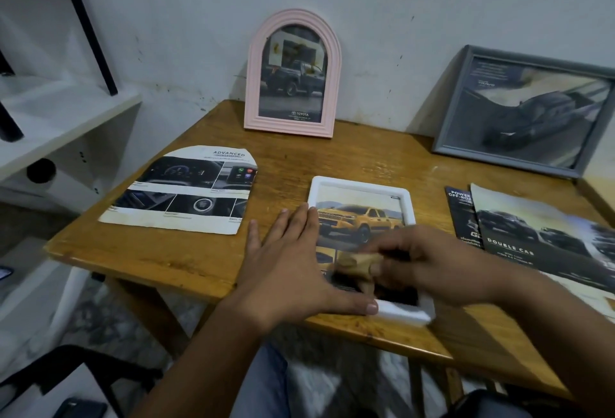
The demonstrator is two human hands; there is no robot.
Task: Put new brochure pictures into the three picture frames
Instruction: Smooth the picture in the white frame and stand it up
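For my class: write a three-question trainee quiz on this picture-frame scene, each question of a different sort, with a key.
1. True or false: the pink arched frame lies flat on the wooden table.
2. Which frame lies flat under the person's hands? A) the grey frame B) the white frame C) the pink arched frame
3. Fill in: the picture in the white frame shows a ______ pickup truck.

Key
1. False: it stands upright against the wall.
2. B: the left hand lies flat along its left edge, and the right hand is over the picture, blurred.
3. Yellow.
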